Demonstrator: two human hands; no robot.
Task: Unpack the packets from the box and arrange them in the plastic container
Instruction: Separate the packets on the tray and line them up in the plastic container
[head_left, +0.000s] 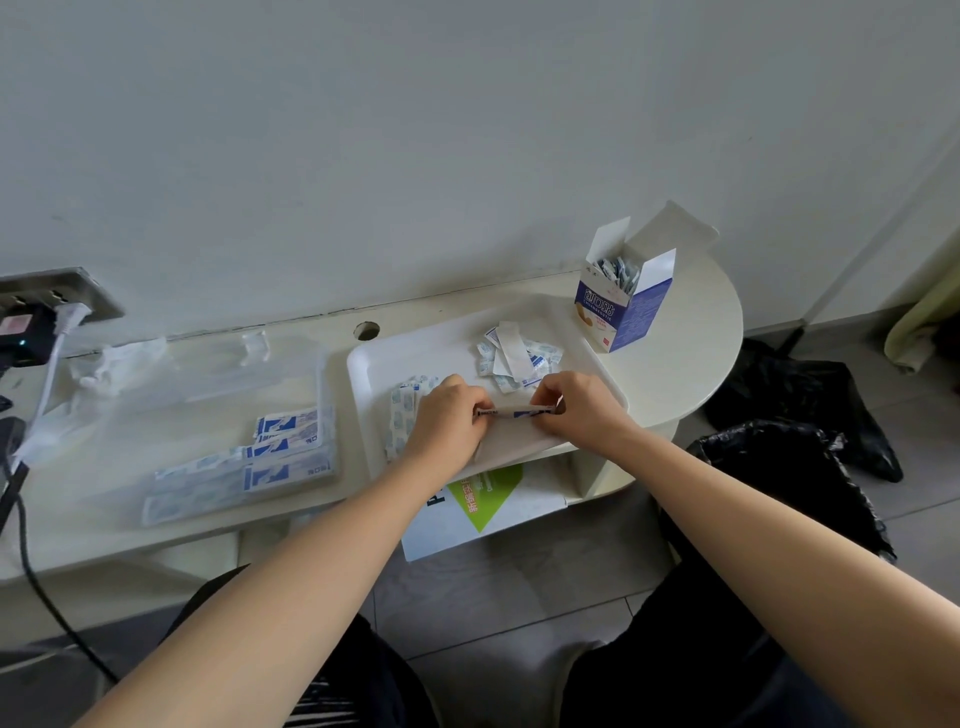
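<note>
While poised over the near edge of the tray (415, 358), pinched a bundle of packets (514, 412), possibly several stacked, with left hand (449, 415) curled on one end and right hand (582, 410) on the other. Saw box (621, 306) open at far right corner of the tabletop (691, 364), plastic container (218, 384) left of tray.

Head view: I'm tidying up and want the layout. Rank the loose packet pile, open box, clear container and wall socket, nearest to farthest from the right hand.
1. Loose packet pile, on the tray just beyond the right hand, which pinches a packet.
2. Open box, farther back at the table's right end.
3. Clear container, to the left.
4. Wall socket, far left.
</note>
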